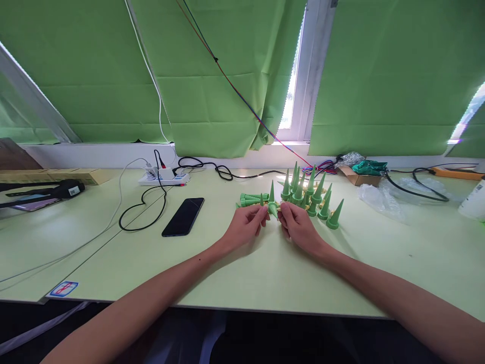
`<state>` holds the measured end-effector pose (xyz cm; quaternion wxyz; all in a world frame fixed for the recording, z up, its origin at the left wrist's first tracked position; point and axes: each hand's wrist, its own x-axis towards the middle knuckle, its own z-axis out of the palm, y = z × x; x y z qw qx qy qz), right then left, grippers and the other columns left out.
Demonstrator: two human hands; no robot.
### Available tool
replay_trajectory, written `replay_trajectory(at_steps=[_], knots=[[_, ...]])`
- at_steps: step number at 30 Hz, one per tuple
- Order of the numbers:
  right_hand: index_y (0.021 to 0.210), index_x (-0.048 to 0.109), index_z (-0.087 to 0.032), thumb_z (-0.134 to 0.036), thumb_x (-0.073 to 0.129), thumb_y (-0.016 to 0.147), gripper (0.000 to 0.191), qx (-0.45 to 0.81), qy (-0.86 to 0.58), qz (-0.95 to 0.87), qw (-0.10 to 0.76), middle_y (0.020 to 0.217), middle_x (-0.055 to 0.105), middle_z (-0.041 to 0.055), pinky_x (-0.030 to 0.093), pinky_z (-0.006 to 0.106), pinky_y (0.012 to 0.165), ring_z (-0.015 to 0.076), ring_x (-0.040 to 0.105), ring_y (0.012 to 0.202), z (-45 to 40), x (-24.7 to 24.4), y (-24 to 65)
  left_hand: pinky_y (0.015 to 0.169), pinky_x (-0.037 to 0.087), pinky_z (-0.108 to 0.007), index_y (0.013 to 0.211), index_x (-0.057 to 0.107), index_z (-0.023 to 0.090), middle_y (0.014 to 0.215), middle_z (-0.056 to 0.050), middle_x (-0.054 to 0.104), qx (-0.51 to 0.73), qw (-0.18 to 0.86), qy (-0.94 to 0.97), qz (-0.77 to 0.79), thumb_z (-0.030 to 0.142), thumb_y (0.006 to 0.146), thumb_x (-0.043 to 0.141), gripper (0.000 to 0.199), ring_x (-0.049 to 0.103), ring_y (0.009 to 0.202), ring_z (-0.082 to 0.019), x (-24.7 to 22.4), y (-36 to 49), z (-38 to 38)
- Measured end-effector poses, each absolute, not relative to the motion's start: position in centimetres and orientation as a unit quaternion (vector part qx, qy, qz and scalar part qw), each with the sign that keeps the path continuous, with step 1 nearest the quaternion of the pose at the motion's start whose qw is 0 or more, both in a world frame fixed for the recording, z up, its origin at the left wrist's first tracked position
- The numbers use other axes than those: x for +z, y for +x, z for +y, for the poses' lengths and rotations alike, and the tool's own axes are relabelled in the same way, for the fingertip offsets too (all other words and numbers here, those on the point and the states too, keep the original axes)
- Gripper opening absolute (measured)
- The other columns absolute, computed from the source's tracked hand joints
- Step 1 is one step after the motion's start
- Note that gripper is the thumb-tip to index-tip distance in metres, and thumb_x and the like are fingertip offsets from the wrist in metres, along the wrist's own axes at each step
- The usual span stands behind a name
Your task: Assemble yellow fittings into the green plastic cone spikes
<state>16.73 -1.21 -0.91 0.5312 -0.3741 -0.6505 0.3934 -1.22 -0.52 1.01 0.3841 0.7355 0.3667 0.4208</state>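
Observation:
My left hand (248, 221) is closed, its thumb and fingers pinching a green plastic spike (273, 209) with a round collar. From the other side my right hand (299, 227) grips the same spike at its collar, where a small yellowish bit shows between the fingertips. The spike's tip points down toward me, just above the table. Right behind my hands, several similar green spikes (310, 192) stand on their collars with points up, some with yellow parts among them. More green pieces (253, 199) lie on their sides behind my left hand.
A black phone (183, 217) lies to the left, near a white power strip (164, 177) with cables. At the back right are a small cardboard box (359, 177), clear plastic bags (381, 199) and a black cable (415, 189). A white bottle (473, 202) stands far right.

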Motion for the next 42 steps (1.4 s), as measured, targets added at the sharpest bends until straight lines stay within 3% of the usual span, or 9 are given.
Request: replay_trajectory(at_steps=[6, 12, 17, 27, 34, 42], knots=[[0.071, 0.044, -0.021, -0.055, 0.041, 0.101, 0.045, 0.340, -0.382, -0.695, 0.506, 0.059, 0.042, -0.0050, 0.033, 0.025, 0.045, 0.0097, 0.040, 0.047, -1.19, -1.15, 16.80, 0.039, 0.028, -0.022, 0.063, 0.058, 0.014, 0.057, -0.001, 0.054, 0.399, 0.522, 0.662, 0.360, 0.060, 0.094, 0.049, 0.057, 0.042, 0.040, -0.006, 0.48, -0.91, -0.52], [0.071, 0.044, -0.022, -0.052, 0.040, 0.102, 0.044, 0.326, -0.382, -0.706, 0.499, 0.059, 0.043, -0.0050, 0.033, 0.025, 0.047, 0.0101, 0.040, 0.048, -1.27, -0.98, 16.80, 0.038, 0.035, -0.021, 0.065, 0.059, 0.013, 0.060, -0.001, 0.056, 0.376, 0.543, 0.662, 0.354, 0.060, 0.090, 0.057, 0.053, 0.048, 0.043, -0.007, 1.13, -1.07, -0.51], [0.074, 0.046, -0.022, -0.053, 0.039, 0.102, 0.042, 0.330, -0.384, -0.709, 0.491, 0.057, 0.042, -0.0055, 0.033, 0.025, 0.047, 0.0108, 0.039, 0.047, -1.39, -0.81, 16.83, 0.037, 0.033, -0.021, 0.068, 0.061, 0.015, 0.052, 0.002, 0.048, 0.392, 0.549, 0.655, 0.340, 0.060, 0.087, 0.062, 0.050, 0.046, 0.041, -0.008, 1.04, -1.05, -0.46], [0.070, 0.040, -0.023, -0.058, 0.039, 0.101, 0.046, 0.365, -0.362, -0.697, 0.500, 0.054, 0.041, -0.0064, 0.033, 0.026, 0.043, 0.0092, 0.038, 0.042, -1.46, -0.83, 16.66, 0.043, 0.034, -0.022, 0.072, 0.060, 0.016, 0.048, 0.004, 0.051, 0.361, 0.501, 0.714, 0.332, 0.054, 0.090, 0.061, 0.043, 0.044, 0.040, -0.007, 0.97, -1.54, -0.26], [0.064, 0.039, -0.023, -0.064, 0.045, 0.096, 0.052, 0.451, -0.344, -0.651, 0.504, 0.047, 0.038, -0.0071, 0.031, 0.025, 0.036, 0.0089, 0.037, 0.036, -1.51, -0.53, 16.67, 0.045, 0.032, -0.023, 0.072, 0.057, 0.016, 0.047, 0.005, 0.046, 0.351, 0.462, 0.744, 0.331, 0.051, 0.084, 0.068, 0.039, 0.044, 0.042, -0.009, 1.14, -1.44, -0.55], [0.051, 0.033, -0.023, -0.057, 0.045, 0.098, 0.060, 0.485, -0.339, -0.640, 0.490, 0.036, 0.037, -0.0053, 0.030, 0.024, 0.037, 0.0077, 0.035, 0.031, -1.30, -0.49, 16.72, 0.048, 0.035, -0.022, 0.074, 0.062, 0.017, 0.064, 0.002, 0.050, 0.403, 0.310, 0.792, 0.338, 0.040, 0.083, 0.072, 0.027, 0.045, 0.055, -0.009, 0.44, -1.23, -0.47]])
